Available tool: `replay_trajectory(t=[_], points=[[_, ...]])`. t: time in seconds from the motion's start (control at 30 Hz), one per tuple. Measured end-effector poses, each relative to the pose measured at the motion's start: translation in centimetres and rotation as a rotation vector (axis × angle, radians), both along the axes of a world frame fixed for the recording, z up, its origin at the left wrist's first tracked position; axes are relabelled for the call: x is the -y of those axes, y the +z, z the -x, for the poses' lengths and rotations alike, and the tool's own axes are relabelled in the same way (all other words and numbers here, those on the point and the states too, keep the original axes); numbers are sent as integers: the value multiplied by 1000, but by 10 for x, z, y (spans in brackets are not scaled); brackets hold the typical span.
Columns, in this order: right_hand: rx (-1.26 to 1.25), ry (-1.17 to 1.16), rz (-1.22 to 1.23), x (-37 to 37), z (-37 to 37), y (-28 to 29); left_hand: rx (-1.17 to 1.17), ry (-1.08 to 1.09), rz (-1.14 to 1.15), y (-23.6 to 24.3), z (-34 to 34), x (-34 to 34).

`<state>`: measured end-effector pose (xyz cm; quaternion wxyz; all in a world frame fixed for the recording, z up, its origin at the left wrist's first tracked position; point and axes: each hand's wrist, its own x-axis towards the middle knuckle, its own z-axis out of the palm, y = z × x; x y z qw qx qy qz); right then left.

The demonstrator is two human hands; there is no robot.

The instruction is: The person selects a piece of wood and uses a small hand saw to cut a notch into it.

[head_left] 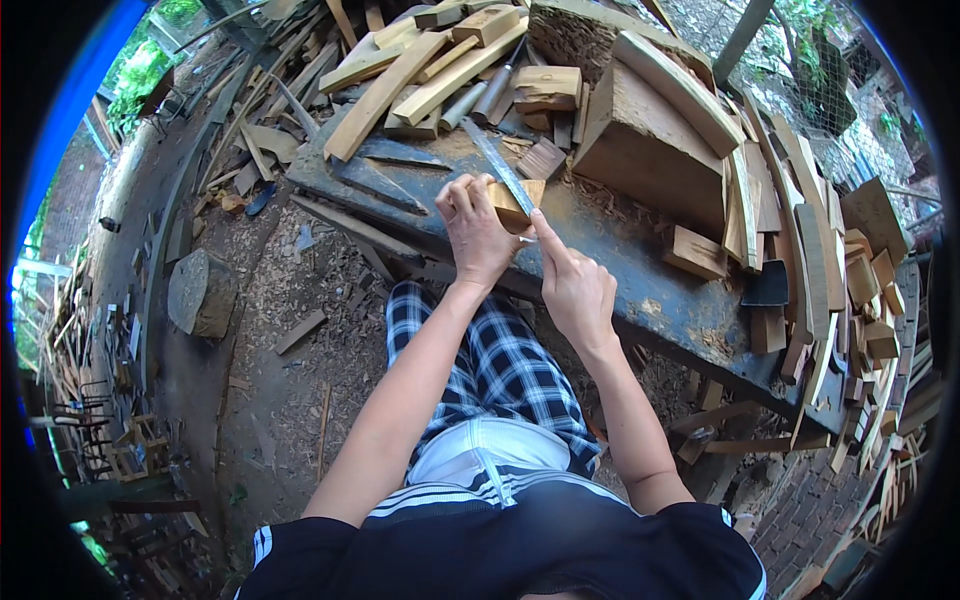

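Note:
My left hand (472,228) is closed on a small pale wood block (510,200) at the near edge of the blue-grey workbench (660,290). A narrow, flat steel ruler (497,163) lies slantwise across the block, its far end pointing away toward the wood pile. My right hand (580,288) grips the ruler's near end, index finger stretched along it and the other fingers curled in. The ruler touches the block's top; the fingers hide its near end.
Behind the block lie sawn wood pieces (405,85) and dark tubular handles (494,95). A large timber block (650,135) stands at the back right of the bench. Curved offcuts (805,240) crowd its right end. A log stump (202,292) sits on the littered ground at left.

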<state>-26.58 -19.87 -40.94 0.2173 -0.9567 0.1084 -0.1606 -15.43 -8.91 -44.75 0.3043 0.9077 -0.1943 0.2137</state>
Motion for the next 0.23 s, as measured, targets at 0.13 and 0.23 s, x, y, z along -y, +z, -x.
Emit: replay_trajectory(t=[0.13,0.23], points=[[14,-64,-3,11,-43,-1,-4,-16,35,2,0,1],[-3,-59,5,12,-53,-7,17,5,17,-1,0,3]])
